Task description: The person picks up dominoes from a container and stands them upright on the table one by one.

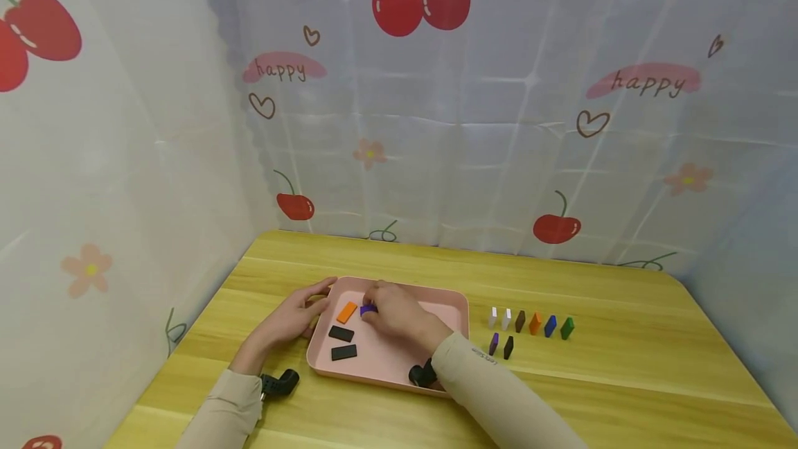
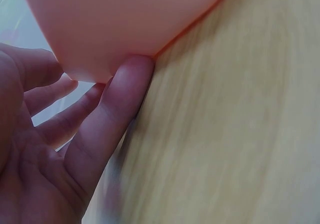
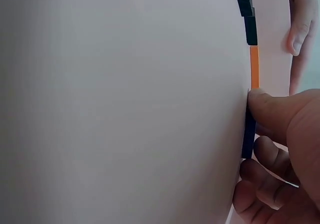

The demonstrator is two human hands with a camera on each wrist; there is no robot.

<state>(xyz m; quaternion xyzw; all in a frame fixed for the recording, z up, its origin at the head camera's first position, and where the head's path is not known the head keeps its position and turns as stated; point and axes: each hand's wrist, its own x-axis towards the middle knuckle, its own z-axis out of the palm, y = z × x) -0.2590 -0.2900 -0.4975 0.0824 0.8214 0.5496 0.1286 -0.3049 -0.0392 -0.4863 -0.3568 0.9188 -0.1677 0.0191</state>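
"What does the right hand [image 1: 396, 309] have hold of?"

"A purple block [image 1: 366, 310], pinched between thumb and fingers inside the pink tray [image 1: 386, 359], just beside an orange block [image 1: 346, 312]."

"And the left hand [image 1: 293, 317]?"

"Its fingers are loosely spread, thumb and fingertips touching the tray's left side. It grasps no block."

"Anything else in the tray?"

"Two black blocks [image 1: 344, 352], lying flat, nearer the person than the orange one."

"What stands to the tray's right?"

"On the wooden surface [image 1: 623, 373], six upright blocks [image 1: 535, 324] in a row: two white, then brown, orange, blue and green. A nearer pair [image 1: 508, 348], purple and black, stands upright too."
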